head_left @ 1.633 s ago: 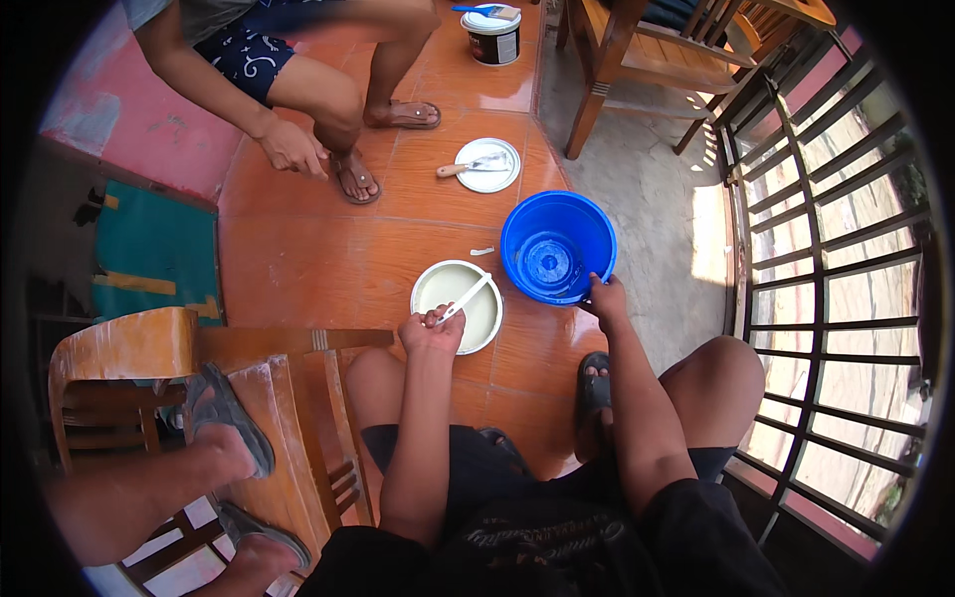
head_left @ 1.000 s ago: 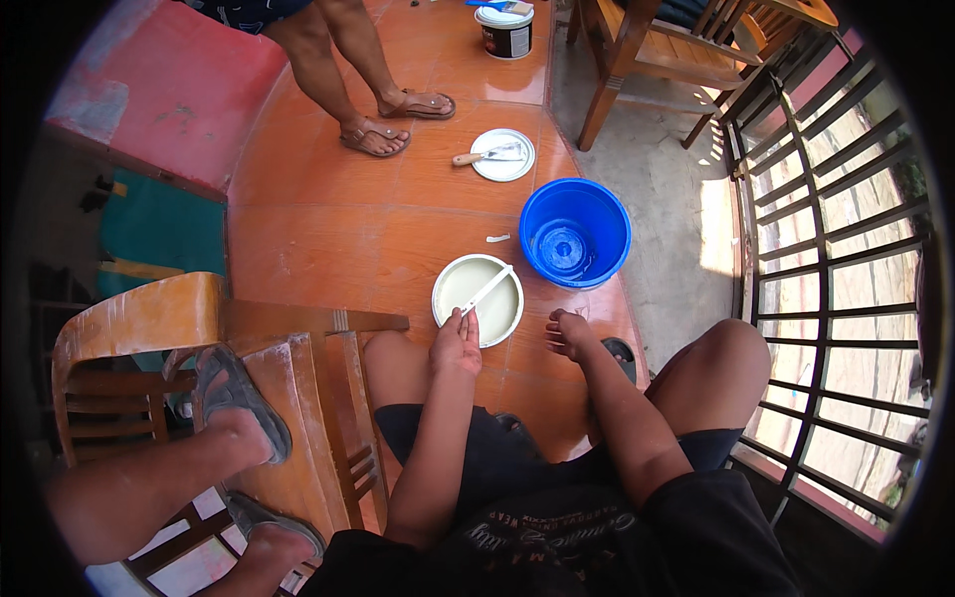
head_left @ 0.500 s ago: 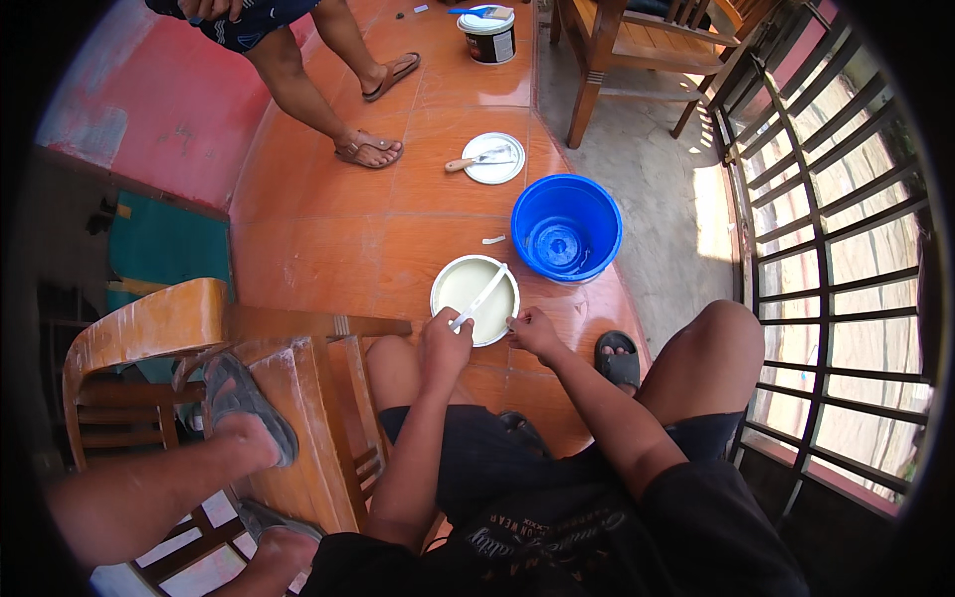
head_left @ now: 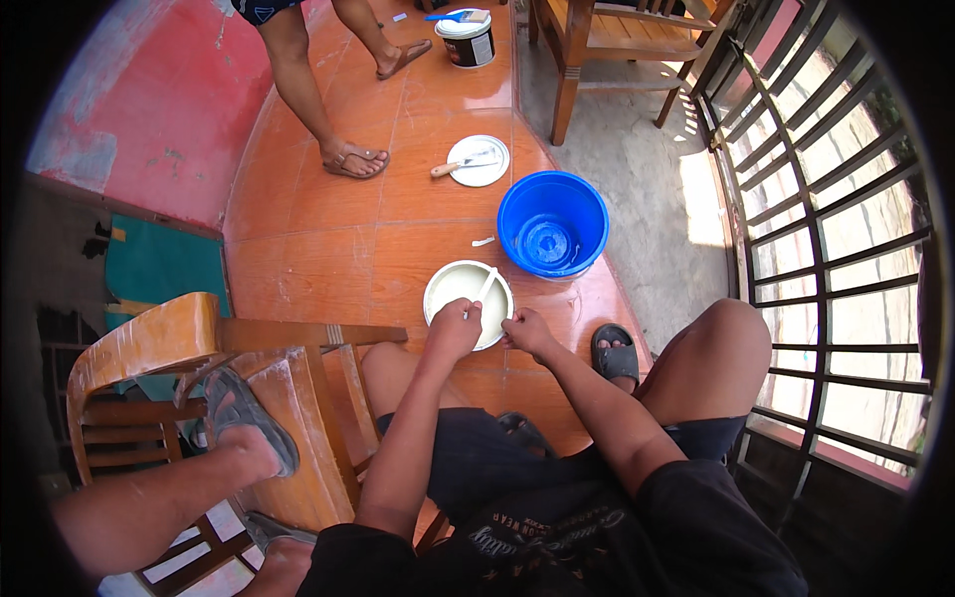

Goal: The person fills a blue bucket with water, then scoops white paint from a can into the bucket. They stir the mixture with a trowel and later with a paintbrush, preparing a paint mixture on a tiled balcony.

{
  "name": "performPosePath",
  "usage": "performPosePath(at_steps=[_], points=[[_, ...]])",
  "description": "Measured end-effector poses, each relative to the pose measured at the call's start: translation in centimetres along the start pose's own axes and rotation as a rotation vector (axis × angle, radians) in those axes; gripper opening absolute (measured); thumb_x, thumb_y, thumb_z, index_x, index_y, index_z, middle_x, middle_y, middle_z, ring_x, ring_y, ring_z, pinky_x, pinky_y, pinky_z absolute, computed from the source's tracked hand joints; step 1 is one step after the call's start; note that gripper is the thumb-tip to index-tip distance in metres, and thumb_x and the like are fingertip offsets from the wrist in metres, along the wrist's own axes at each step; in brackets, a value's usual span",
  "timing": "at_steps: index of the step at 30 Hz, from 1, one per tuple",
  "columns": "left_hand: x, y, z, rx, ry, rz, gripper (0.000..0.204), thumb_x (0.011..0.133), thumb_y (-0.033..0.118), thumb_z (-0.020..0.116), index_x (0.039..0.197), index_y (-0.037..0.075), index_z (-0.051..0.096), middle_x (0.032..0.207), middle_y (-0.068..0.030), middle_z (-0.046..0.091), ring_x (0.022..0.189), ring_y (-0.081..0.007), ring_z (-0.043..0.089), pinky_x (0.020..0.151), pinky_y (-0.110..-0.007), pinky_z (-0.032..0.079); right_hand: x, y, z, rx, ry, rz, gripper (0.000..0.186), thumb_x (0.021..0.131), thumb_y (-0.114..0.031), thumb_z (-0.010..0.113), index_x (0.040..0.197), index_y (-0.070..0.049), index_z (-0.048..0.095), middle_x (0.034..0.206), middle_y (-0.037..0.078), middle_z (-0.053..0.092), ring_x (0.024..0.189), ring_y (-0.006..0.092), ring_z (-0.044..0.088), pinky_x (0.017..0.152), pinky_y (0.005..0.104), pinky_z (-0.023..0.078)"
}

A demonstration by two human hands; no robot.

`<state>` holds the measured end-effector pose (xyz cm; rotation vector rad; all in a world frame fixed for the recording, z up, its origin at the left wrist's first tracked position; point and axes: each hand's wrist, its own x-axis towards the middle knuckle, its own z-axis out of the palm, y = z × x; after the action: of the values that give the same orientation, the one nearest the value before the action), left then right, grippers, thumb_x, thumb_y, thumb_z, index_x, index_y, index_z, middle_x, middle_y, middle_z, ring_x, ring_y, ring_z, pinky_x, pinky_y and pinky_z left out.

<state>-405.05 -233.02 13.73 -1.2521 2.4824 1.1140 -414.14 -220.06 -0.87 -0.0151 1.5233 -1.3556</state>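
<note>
A round white tub of pale cream paint [head_left: 494,323] stands on the tiles in front of me. Over its opening slants a flat white stick [head_left: 486,286], its upper end near the far rim. My left hand [head_left: 455,328] is closed on the stick's near end, above the tub's left side. At the tub's right rim, my right hand [head_left: 526,331] pinches the edge, with its fingertips partly hidden. Just beyond and to the right sits a blue bucket [head_left: 553,224] with a little liquid or wet residue at its bottom.
A scraper [head_left: 445,169] lies on a white lid [head_left: 481,177] farther off. Behind it stands a dark paint pail [head_left: 468,45] with a blue brush [head_left: 456,16] on top. A wooden chair [head_left: 298,428] bears another person's sandalled foot [head_left: 244,423]. A barred window [head_left: 836,269] flanks the right.
My left hand has shifted slightly up along the stick, and less of the stick shows. The standing person's legs have moved. The view has shifted a little.
</note>
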Motion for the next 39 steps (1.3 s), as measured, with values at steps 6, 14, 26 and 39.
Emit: performPosePath(at_steps=[6,14,26,39], points=[[-0.7,0.4,1.4,-0.09,-0.067,-0.016,0.039,0.102,0.035,0.055,0.093,-0.001,0.07,0.08,-0.022,0.069,0.077,-0.0318,0.069,0.075,-0.043,0.052,-1.7,0.7,-1.9,-0.076,0.049,-0.01,0.019,0.086,-0.011,0.069,0.082,-0.004,0.051,0.076,0.012,0.065,0.062,0.0195,0.068,0.055,0.0349,0.061],[-2.8,1.1,4.5,-0.204,-0.174,0.016,0.04,0.104,0.032,0.053,0.095,-0.003,0.069,0.08,-0.0204,0.069,0.076,-0.03,0.068,0.075,-0.042,0.052,-4.1,0.8,-7.0,-0.226,-0.009,0.131,0.018,0.088,-0.014,0.068,0.092,0.0,0.057,0.082,0.014,0.069,0.068,0.0208,0.072,0.06,0.0343,0.063],[-5.5,3.9,8.0,-0.224,-0.298,0.146,0.04,0.103,0.031,0.05,0.096,-0.005,0.067,0.091,-0.0299,0.069,0.087,-0.0432,0.068,0.081,-0.048,0.052,-7.4,0.5,-12.8,-0.232,-0.087,0.411,0.025,0.098,-0.013,0.061,0.114,0.004,0.055,0.092,0.018,0.07,0.079,0.0268,0.075,0.074,0.0383,0.066],[-6.1,4.4,8.9,-0.201,-0.385,0.165,0.043,0.102,0.033,0.049,0.099,-0.006,0.066,0.096,-0.0324,0.068,0.094,-0.0463,0.067,0.086,-0.052,0.051,-8.5,-2.5,-15.8,-0.857,-0.232,0.362,0.025,0.097,-0.017,0.066,0.112,0.002,0.059,0.097,0.015,0.072,0.082,0.0235,0.074,0.073,0.0351,0.063]])
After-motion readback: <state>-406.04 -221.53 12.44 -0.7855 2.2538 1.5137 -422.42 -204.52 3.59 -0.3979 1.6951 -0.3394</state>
